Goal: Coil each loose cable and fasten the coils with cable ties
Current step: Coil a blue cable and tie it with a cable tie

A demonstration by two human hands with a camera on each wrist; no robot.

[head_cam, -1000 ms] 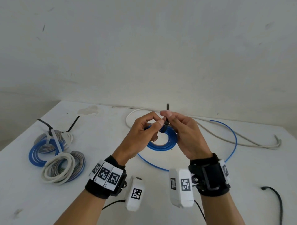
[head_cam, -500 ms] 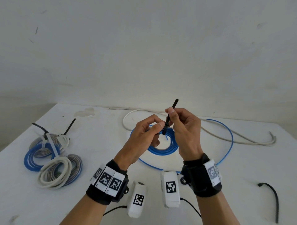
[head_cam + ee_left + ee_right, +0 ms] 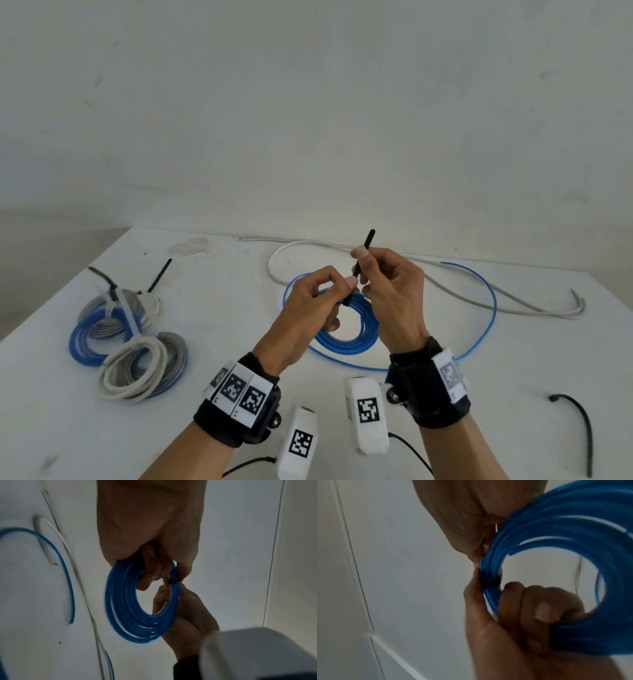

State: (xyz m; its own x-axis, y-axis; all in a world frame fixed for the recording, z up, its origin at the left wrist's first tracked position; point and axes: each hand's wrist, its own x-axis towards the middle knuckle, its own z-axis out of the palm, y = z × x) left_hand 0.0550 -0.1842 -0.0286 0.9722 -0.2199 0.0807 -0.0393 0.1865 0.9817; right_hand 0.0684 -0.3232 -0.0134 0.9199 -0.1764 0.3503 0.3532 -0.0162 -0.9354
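Observation:
I hold a coil of blue cable [image 3: 346, 339] above the white table [image 3: 222, 325]. My left hand [image 3: 344, 286] grips the coil at its top, fingers curled through the loop. A black cable tie [image 3: 363, 251] wraps the coil there. In the wrist views its band [image 3: 172, 581] [image 3: 489, 581] sits snug round the blue strands [image 3: 123, 608] [image 3: 556, 534]. My right hand [image 3: 358, 270] pinches the tie's tail, which sticks up past the fingers. A loose end of the blue cable [image 3: 493, 308] trails in a wide arc to the right.
Two tied coils, blue with grey [image 3: 99, 325] and white with grey [image 3: 144, 370], lie at the left. A loose grey-white cable [image 3: 479, 298] runs along the back of the table. A spare black tie [image 3: 582, 431] lies at the right front.
My right hand has drawn the tie's tail upward, so more of it shows above the fingers. The left hand keeps its hold on the coil.

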